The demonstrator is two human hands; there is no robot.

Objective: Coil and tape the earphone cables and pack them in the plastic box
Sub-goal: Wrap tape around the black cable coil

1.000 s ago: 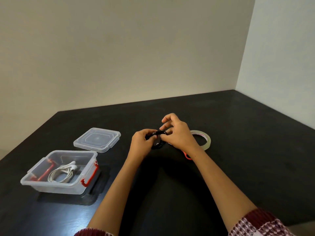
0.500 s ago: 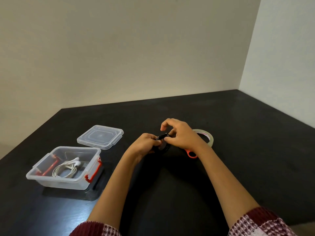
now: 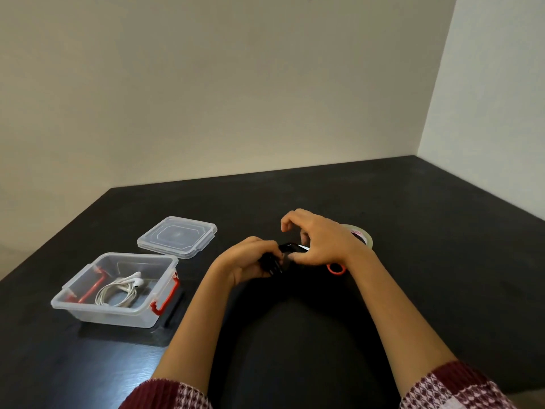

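- Head view: both hands meet over the middle of the dark surface [image 3: 413, 261].
- The left hand [image 3: 247, 261] is curled shut around a black earphone cable [image 3: 272, 265], bunched into a small coil.
- The right hand [image 3: 318, 246] pinches the top of the same coil with thumb and one finger. Its other fingers [image 3: 287, 221] are lifted and spread.
- The coil sits right between the two hands, touching both. I cannot tell if tape is on it yet.
- The tape roll [image 3: 364, 236] and something with an orange ring [image 3: 336, 268] lie just behind the right wrist, so the right hand is nearer to them.
- The plastic box [image 3: 165, 290] stands open, off to the left, closer to the left hand. A white earphone cable [image 3: 118, 292] is already coiled inside.
- The lid [image 3: 177, 236] lies flat just behind the box.
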